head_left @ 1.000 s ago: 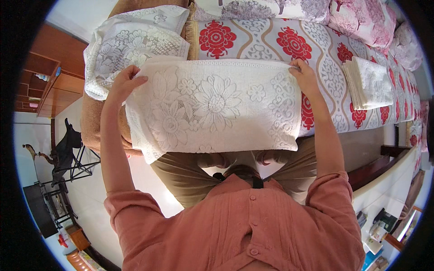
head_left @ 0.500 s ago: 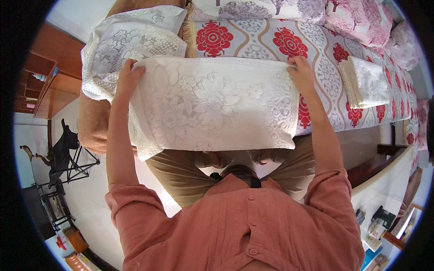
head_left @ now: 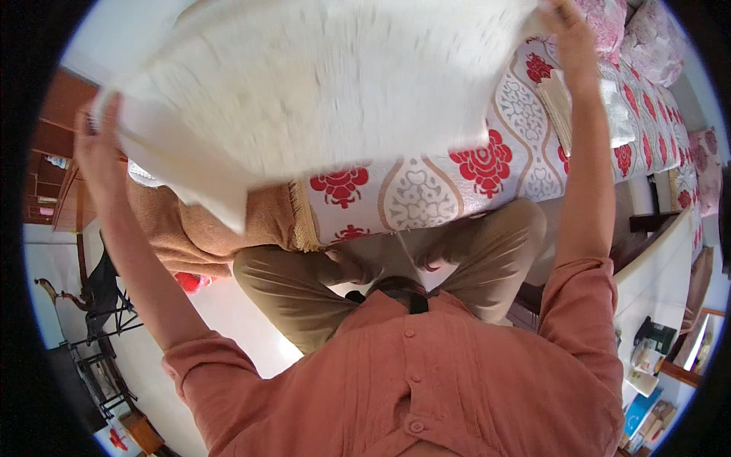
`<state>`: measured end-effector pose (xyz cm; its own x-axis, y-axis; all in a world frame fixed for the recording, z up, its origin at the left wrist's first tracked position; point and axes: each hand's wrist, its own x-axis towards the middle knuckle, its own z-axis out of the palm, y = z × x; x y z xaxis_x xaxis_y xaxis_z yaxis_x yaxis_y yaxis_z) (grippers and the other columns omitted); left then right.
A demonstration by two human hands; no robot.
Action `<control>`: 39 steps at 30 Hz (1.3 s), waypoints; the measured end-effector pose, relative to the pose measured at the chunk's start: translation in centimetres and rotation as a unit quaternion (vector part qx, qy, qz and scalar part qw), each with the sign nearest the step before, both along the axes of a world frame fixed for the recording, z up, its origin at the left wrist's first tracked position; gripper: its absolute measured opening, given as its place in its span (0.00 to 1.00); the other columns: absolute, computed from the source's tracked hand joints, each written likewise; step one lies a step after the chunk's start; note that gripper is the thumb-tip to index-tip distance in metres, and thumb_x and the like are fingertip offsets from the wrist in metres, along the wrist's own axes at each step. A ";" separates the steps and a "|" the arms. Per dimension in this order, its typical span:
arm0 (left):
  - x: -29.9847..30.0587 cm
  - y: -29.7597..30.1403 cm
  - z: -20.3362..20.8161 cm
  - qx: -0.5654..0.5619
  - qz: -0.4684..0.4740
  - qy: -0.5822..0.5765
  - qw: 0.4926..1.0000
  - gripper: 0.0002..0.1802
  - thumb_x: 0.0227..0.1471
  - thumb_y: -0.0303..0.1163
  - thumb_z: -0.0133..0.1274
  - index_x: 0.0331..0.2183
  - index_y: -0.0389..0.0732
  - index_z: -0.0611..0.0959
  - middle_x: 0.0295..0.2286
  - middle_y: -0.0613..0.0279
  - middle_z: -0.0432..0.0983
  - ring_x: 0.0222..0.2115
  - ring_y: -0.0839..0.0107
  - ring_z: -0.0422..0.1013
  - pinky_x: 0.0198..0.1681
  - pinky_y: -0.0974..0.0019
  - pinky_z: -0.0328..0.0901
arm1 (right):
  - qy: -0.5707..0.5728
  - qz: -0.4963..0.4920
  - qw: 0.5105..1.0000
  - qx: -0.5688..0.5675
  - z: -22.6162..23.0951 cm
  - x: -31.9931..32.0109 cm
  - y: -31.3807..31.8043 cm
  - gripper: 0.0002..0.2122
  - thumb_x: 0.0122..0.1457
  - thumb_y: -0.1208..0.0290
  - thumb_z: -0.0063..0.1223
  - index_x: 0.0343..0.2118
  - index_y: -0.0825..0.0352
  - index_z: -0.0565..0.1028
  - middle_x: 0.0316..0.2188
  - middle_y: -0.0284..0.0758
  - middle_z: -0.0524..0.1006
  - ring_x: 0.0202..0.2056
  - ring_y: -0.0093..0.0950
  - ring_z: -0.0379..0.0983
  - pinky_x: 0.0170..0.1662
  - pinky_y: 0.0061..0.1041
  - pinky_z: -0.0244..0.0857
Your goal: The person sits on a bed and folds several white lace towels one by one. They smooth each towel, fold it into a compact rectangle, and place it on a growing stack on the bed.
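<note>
White cloth [head_left: 327, 91] higher than before, blurred, ends pinched in 2 farther-apart hands [head_left: 99, 145] [head_left: 567, 27]

A terracotta shirt [head_left: 320, 388] with matching round buttons [head_left: 416, 426], narrow front pleats [head_left: 381, 381] and rolled-up sleeves [head_left: 582, 301] is worn with olive-brown trousers [head_left: 502, 259]

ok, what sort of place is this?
Probably a living room in a home: a long seat with a red-flowered cover, patterned cushions at its back, and what looks like a pale-topped table at the right.
</note>
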<state>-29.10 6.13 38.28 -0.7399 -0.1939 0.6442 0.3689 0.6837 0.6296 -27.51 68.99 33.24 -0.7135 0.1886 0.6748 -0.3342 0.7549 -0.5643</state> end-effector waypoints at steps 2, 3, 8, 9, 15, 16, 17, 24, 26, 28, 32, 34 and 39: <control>2.2 1.0 4.6 -0.027 0.053 0.128 0.990 0.28 0.49 0.51 0.65 0.45 0.41 0.83 0.41 0.61 0.80 0.43 0.69 0.74 0.48 0.62 0.66 | 0.110 0.067 0.987 -0.097 5.5 1.7 -0.6 0.05 0.61 0.72 0.51 0.38 0.65 0.75 0.30 0.26 0.73 0.35 0.18 0.68 0.42 0.19 0.62; 3.1 1.5 5.6 -0.030 0.051 0.144 0.988 0.28 0.50 0.49 0.65 0.46 0.40 0.82 0.42 0.60 0.80 0.44 0.68 0.74 0.49 0.62 0.66 | 0.140 0.061 0.982 -0.116 7.1 3.0 -1.4 0.06 0.60 0.73 0.52 0.39 0.67 0.76 0.31 0.27 0.74 0.35 0.18 0.69 0.41 0.19 0.63; 9.9 6.5 3.8 -0.145 0.095 0.118 0.978 0.18 0.58 0.34 0.59 0.49 0.38 0.81 0.44 0.59 0.79 0.45 0.68 0.74 0.52 0.64 0.66 | 0.096 -0.102 0.990 -0.003 5.5 10.1 2.8 0.12 0.61 0.71 0.54 0.46 0.66 0.78 0.40 0.32 0.80 0.43 0.21 0.73 0.50 0.22 0.63; 10.3 5.1 1.4 -0.099 0.002 0.089 0.991 0.18 0.56 0.28 0.59 0.49 0.39 0.80 0.44 0.61 0.78 0.46 0.70 0.73 0.51 0.66 0.66 | 0.054 -0.112 0.992 0.004 3.6 10.9 4.0 0.11 0.60 0.72 0.54 0.45 0.66 0.78 0.38 0.33 0.80 0.42 0.21 0.74 0.49 0.23 0.64; 13.8 15.0 -16.1 -0.159 -0.176 -0.041 0.971 0.18 0.36 0.13 0.52 0.33 0.40 0.79 0.37 0.55 0.76 0.41 0.52 0.71 0.47 0.56 0.65 | -0.253 -0.173 0.941 0.140 -12.3 14.4 9.1 0.08 0.56 0.77 0.50 0.38 0.66 0.78 0.35 0.36 0.81 0.37 0.32 0.77 0.43 0.27 0.69; 14.5 15.7 -18.7 -0.170 -0.173 -0.095 0.965 0.17 0.37 0.13 0.51 0.33 0.41 0.79 0.35 0.56 0.75 0.40 0.52 0.71 0.45 0.55 0.65 | -0.295 -0.176 0.916 0.206 -14.3 15.3 8.3 0.08 0.56 0.77 0.50 0.38 0.65 0.78 0.36 0.37 0.80 0.38 0.34 0.78 0.43 0.28 0.70; 15.2 15.7 -20.8 -0.210 -0.164 -0.155 0.951 0.16 0.38 0.14 0.53 0.34 0.39 0.78 0.36 0.55 0.74 0.40 0.53 0.70 0.46 0.56 0.65 | -0.290 -0.160 0.911 0.245 -15.7 15.9 6.8 0.08 0.56 0.77 0.51 0.39 0.65 0.77 0.37 0.36 0.80 0.39 0.35 0.78 0.44 0.30 0.70; 17.6 16.4 -22.4 -0.103 -0.124 -0.159 0.974 0.14 0.42 0.16 0.52 0.35 0.39 0.79 0.39 0.56 0.74 0.43 0.54 0.69 0.49 0.58 0.63 | -0.265 0.169 0.949 -0.034 -15.7 16.2 -14.3 0.10 0.57 0.73 0.57 0.42 0.68 0.77 0.40 0.39 0.78 0.44 0.35 0.75 0.49 0.30 0.67; 17.1 16.7 -21.8 -0.063 -0.159 -0.162 0.972 0.14 0.42 0.16 0.52 0.35 0.39 0.79 0.39 0.56 0.73 0.44 0.54 0.69 0.50 0.59 0.63 | -0.238 0.257 0.936 0.043 -15.6 15.6 -20.5 0.14 0.57 0.68 0.59 0.43 0.68 0.76 0.40 0.41 0.77 0.45 0.37 0.75 0.48 0.31 0.67; 16.5 17.0 -21.0 -0.050 -0.199 -0.167 0.964 0.16 0.43 0.16 0.51 0.37 0.39 0.79 0.40 0.55 0.73 0.45 0.55 0.70 0.50 0.60 0.63 | -0.190 0.333 0.919 0.088 -15.5 14.1 -24.2 0.16 0.56 0.64 0.60 0.44 0.68 0.76 0.40 0.43 0.77 0.44 0.40 0.75 0.47 0.33 0.68; 13.8 15.4 -20.6 0.109 -0.203 -0.208 0.951 0.18 0.49 0.22 0.51 0.44 0.38 0.78 0.42 0.54 0.74 0.45 0.61 0.71 0.49 0.62 0.64 | -0.338 0.319 0.885 -0.039 -17.6 10.1 -25.1 0.14 0.58 0.63 0.58 0.40 0.68 0.78 0.34 0.41 0.80 0.35 0.39 0.77 0.41 0.35 0.69; 10.9 14.0 -23.0 0.257 -0.146 -0.230 0.927 0.19 0.52 0.24 0.52 0.47 0.37 0.77 0.42 0.54 0.74 0.45 0.64 0.71 0.49 0.64 0.64 | -0.369 0.307 0.874 -0.078 -18.4 8.9 -24.9 0.13 0.59 0.63 0.57 0.38 0.69 0.79 0.30 0.40 0.81 0.31 0.35 0.78 0.37 0.32 0.69; 5.3 14.8 -24.2 0.202 -0.160 -0.319 0.912 0.23 0.54 0.27 0.54 0.52 0.35 0.74 0.44 0.51 0.76 0.42 0.65 0.73 0.48 0.64 0.66 | -0.416 0.313 0.834 -0.182 -18.6 8.5 -25.1 0.11 0.59 0.66 0.56 0.37 0.70 0.79 0.27 0.36 0.80 0.29 0.25 0.77 0.35 0.24 0.68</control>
